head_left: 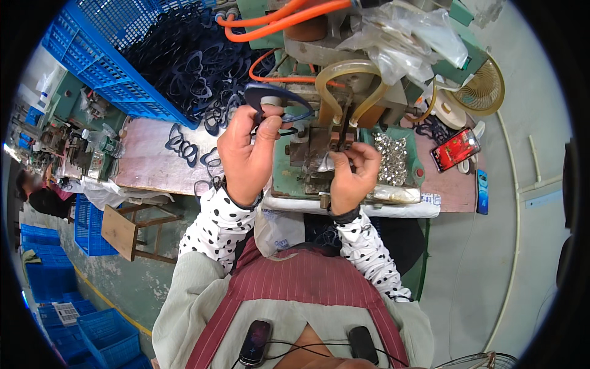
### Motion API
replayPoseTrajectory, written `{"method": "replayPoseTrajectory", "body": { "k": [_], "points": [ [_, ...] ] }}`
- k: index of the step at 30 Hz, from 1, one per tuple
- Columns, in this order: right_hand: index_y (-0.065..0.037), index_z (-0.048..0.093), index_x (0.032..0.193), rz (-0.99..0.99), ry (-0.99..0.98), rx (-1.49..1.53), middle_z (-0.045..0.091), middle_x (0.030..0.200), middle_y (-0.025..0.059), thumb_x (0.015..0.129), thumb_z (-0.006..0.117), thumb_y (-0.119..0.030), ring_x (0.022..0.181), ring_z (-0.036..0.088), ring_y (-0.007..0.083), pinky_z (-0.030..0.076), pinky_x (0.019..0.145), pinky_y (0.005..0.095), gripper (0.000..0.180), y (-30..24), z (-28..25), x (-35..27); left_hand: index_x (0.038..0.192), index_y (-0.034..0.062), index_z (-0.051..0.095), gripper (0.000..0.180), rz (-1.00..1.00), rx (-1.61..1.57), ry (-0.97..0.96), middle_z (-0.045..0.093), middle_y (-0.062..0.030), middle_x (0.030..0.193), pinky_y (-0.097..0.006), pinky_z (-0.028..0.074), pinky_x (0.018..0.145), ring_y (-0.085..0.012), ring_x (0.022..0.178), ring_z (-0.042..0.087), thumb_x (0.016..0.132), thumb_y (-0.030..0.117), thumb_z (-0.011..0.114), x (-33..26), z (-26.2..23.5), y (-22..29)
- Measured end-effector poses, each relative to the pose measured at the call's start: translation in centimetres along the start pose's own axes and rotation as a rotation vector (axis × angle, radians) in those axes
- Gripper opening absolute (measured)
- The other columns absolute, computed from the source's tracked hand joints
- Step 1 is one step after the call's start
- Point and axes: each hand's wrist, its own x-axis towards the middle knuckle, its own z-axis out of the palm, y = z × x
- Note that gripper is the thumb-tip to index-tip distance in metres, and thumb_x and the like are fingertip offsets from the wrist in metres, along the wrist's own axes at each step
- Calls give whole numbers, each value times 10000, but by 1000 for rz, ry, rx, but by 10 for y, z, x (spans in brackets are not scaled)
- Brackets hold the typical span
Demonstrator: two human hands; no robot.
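My left hand (247, 154) is raised at the left of the machine, its thumb and fingers closed on a dark blue flat loop (253, 93). The loop stands tilted above the fingertips. Lower and to the right, my right hand (354, 178) has its thumb and forefinger pinched together just below the copper-coloured jaws (343, 136) of a green bench machine (286, 175). What the pinch holds, if anything, is too small to make out. Small shiny metal pieces (391, 160) lie heaped in a green tray right beside this hand.
A blue crate (101, 67) spills dark blue loops (184, 61) onto the pink tabletop (147, 157) at left. Orange hoses (289, 19) and clear plastic bags (409, 37) hang over the machine. A lit phone (456, 149), a blue phone (482, 192) and a fan (479, 86) are at right. A wooden stool (120, 232) stands at lower left.
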Motion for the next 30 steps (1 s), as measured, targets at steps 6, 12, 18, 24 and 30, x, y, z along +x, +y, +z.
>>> {"method": "replayPoseTrajectory", "body": {
  "k": [6,12,18,24,30],
  "points": [
    [10,568,1015,-45,-63,-54,529,1026,93,773,743,32,919,588,159,485,806,244,299,5,-3,3,984,50,624,224,600,207,-153,679,-88,921,-386,471,800,-240,812,620,786,-52,650,-27,-11,-8],
    [2,602,1038,-128,-101,-140,545,1013,115,734,738,59,981,546,214,504,779,278,338,-10,-7,8,984,-10,625,112,35,321,5,663,-124,840,-276,494,628,-207,703,653,898,62,635,-10,-2,5],
    [-66,696,934,-380,-100,-517,673,938,69,742,729,-13,900,579,241,406,856,349,202,-23,-37,33,973,-32,611,119,44,37,-42,678,-82,856,-243,523,674,-154,787,696,942,82,600,3,-5,2],
    [-140,760,898,-384,-454,-653,649,1007,87,727,760,-174,1028,531,288,412,890,395,175,-22,-58,76,977,-22,615,97,47,10,-49,674,-80,854,-241,519,670,-139,774,687,933,64,605,3,-1,1],
    [-199,775,943,-299,-832,-871,680,1027,118,734,767,-294,1097,501,313,292,990,432,229,-38,-45,105,993,-17,599,70,53,15,-62,639,-48,891,-234,502,676,-112,775,634,933,-8,564,-1,-12,-6]
  ]
}}
